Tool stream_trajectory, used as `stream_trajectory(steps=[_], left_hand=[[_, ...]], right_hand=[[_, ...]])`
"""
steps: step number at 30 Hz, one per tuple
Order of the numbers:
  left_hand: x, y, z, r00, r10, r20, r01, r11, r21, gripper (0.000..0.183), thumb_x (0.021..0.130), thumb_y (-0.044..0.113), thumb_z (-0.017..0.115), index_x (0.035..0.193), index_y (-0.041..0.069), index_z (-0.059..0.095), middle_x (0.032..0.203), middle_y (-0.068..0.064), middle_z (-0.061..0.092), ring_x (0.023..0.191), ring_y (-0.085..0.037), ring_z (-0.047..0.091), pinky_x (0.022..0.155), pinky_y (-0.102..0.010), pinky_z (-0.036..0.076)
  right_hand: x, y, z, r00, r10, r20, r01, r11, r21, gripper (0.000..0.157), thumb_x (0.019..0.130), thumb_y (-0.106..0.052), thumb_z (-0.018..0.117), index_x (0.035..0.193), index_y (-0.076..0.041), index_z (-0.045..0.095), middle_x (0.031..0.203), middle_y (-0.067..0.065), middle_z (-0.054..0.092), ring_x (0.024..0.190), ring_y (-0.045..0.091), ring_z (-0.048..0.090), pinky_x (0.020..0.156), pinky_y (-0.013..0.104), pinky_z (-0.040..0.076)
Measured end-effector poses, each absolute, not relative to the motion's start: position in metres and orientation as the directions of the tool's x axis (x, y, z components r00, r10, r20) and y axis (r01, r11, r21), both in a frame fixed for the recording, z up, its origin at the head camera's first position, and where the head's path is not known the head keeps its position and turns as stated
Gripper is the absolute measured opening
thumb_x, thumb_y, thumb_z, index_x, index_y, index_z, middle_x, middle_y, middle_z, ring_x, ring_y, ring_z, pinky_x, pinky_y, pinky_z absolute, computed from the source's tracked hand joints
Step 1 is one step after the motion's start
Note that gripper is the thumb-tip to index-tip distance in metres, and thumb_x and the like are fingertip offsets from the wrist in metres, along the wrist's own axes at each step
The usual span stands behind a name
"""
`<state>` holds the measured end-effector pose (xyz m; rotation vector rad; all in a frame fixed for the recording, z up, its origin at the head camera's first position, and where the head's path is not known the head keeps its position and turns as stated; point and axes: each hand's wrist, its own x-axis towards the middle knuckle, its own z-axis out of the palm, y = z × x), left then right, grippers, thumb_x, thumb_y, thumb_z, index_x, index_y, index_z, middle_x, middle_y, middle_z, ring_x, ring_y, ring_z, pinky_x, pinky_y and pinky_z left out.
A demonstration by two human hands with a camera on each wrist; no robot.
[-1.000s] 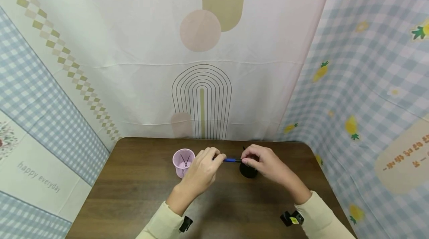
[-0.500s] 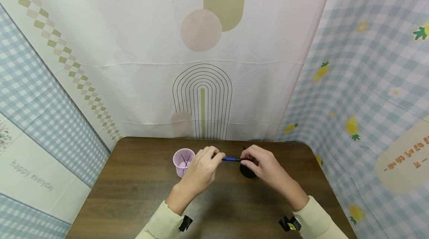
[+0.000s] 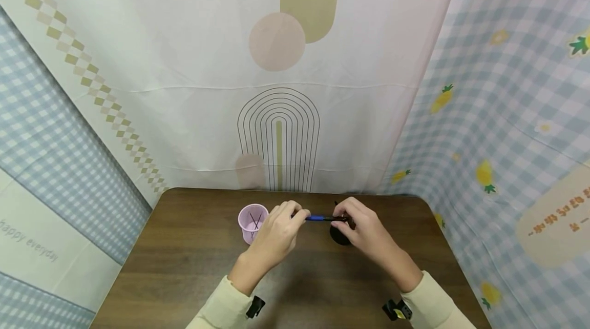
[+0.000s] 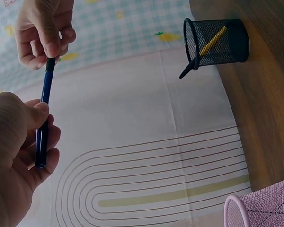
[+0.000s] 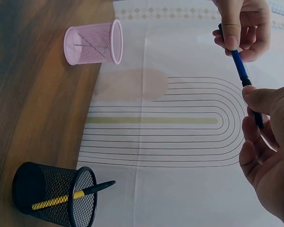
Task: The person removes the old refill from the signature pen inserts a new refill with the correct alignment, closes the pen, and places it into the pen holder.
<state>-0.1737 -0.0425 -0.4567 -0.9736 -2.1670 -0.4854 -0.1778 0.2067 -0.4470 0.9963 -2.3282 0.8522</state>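
I have the left hand and right hand both pinching the blue pen. Its long axis bridges the two grips.

Pale-yellow slvs, blk L wrist cam, blk R wrist cam w/ small yellow mark.

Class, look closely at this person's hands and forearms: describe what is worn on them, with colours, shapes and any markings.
The left hand and right hand are ungloved. The left sleeve and right sleeve are long, plain and pale cream. Beside each sits something small, blocky and black: the left device looks plain, while the right device carries a yellow patch.
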Motion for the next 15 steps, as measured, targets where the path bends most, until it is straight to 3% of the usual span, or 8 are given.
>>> stream_trajectory(steps=[15], left_hand=[[-0.1733, -0.0442, -0.4550, -0.457, 0.499, 0.736, 0.767, 0.641, 0.041, 0.010, 0.099, 0.007, 0.060, 0.107, 0.008, 0.067, 0.096, -0.004, 0.063, 0.087, -0.018, 0.061, 0.067, -0.029, 0.049]], right_hand=[[-0.1777, 0.2074, -0.4463, -0.649, -0.472, 0.596, -0.744, 0.558, -0.368, 0.038, 0.078, -0.001, 0.086, 0.108, -0.011, 0.065, 0.106, -0.002, 0.064, 0.086, 0.009, 0.062, 0.070, 0.023, 0.054]])
